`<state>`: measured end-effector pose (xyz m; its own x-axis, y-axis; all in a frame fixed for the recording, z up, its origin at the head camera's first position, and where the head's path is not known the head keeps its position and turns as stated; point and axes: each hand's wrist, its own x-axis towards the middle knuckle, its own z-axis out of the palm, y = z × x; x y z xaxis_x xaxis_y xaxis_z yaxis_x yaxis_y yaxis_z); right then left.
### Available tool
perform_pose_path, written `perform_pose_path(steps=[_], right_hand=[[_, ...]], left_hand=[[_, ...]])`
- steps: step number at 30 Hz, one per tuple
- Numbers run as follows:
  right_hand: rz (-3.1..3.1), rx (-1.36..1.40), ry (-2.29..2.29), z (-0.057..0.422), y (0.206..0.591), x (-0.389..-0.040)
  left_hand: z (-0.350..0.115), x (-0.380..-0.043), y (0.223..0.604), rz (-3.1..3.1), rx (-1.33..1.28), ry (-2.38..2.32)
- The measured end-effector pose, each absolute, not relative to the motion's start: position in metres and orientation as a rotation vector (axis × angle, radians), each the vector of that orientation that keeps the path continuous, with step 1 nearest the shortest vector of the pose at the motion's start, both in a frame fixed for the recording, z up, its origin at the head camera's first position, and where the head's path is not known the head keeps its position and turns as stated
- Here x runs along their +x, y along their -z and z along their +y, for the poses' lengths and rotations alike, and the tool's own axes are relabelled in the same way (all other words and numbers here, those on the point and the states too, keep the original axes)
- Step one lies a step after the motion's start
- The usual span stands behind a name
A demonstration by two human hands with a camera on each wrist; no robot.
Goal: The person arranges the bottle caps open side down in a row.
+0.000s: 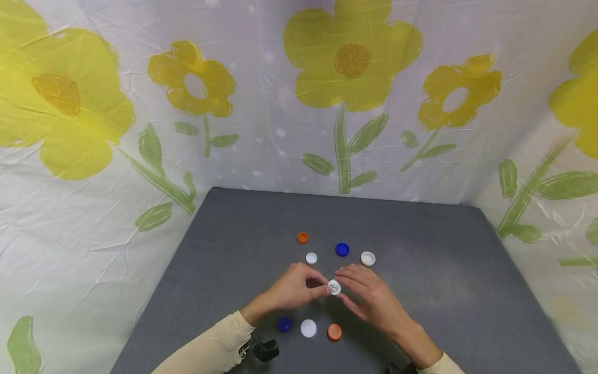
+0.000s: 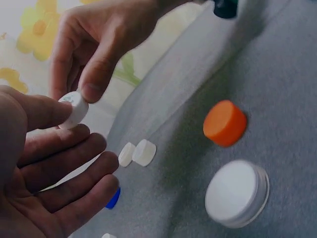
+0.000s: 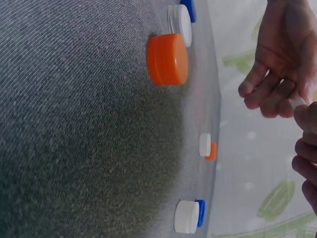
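Observation:
A small white bottle cap [image 1: 334, 287] with dark markings on its face is held up between the two hands, over the middle of the grey table. My left hand [image 1: 299, 285] pinches it between thumb and index finger, while the other fingers stretch out below in the left wrist view. From the opposite side my right hand [image 1: 371, 296] holds the cap's edge, its thumb [image 2: 93, 91] against the rim. Nearest below the hands lie a blue cap [image 1: 284, 324], a larger white cap [image 1: 308, 328] and an orange cap [image 1: 334, 332] in a row.
Beyond the hands lie another orange cap [image 1: 302, 238], a small white cap [image 1: 311, 258], another blue cap [image 1: 342, 250] and a white cap with a raised rim [image 1: 368, 258]. The grey table [image 1: 243, 223] ends at a flower-printed curtain [image 1: 261, 104]. A black strap [image 1: 263, 349] circles the left wrist.

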<state>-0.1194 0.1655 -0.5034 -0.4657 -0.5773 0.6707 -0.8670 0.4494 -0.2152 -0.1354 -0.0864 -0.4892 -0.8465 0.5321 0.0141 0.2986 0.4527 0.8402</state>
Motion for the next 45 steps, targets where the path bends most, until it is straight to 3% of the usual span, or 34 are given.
perform_pose_path(steps=[14,30,45], right_hand=[[-2.294,1.062,-0.928,0.191,0.5,-0.105],[-2.347,1.224,-0.731,0.219,0.524,-0.077],[-2.46,1.212,-0.623,0.223,0.547,-0.06]], left_hand=[[-0.062,-0.13,0.486,2.878,1.453,-0.97],[-0.028,-0.112,0.505,2.784,1.673,-0.381],[-0.015,-0.096,0.525,2.818,1.79,-0.014]])
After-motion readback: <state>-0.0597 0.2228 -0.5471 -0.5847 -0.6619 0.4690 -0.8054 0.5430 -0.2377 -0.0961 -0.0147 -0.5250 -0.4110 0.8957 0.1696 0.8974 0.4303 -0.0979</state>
